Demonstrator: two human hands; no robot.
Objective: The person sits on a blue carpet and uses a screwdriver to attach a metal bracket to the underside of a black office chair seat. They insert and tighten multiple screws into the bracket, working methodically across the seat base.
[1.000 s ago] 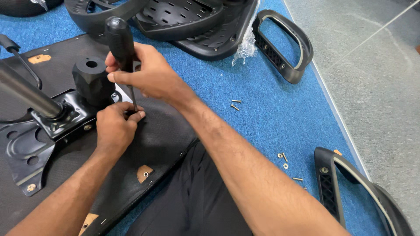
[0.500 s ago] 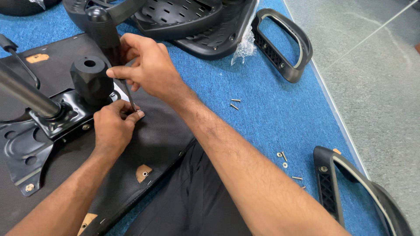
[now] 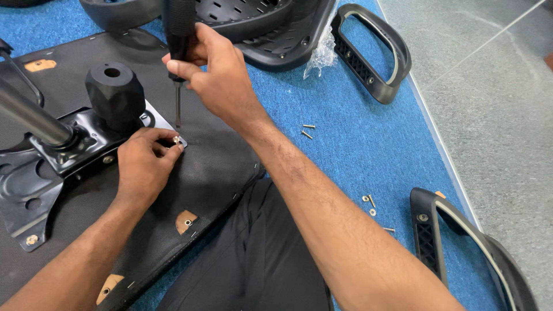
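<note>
Blue short-pile carpet (image 3: 345,155) covers the floor beside smooth grey tile. On it I see the upturned seat base (image 3: 219,167), matte black fabric stapled at the edges, bearing a glossy stamped-steel mechanism plate (image 3: 34,184) with a faceted black knob (image 3: 115,95). My right hand (image 3: 222,80) is wrapped tight round the black handle of a screwdriver (image 3: 177,69), its thin steel shaft upright, tip just above the plate's corner. My left hand (image 3: 144,167) pinches a small bright screw (image 3: 175,139) there. Loose screws (image 3: 308,131) lie on the carpet, with black plastic armrests (image 3: 374,52) nearby.
</note>
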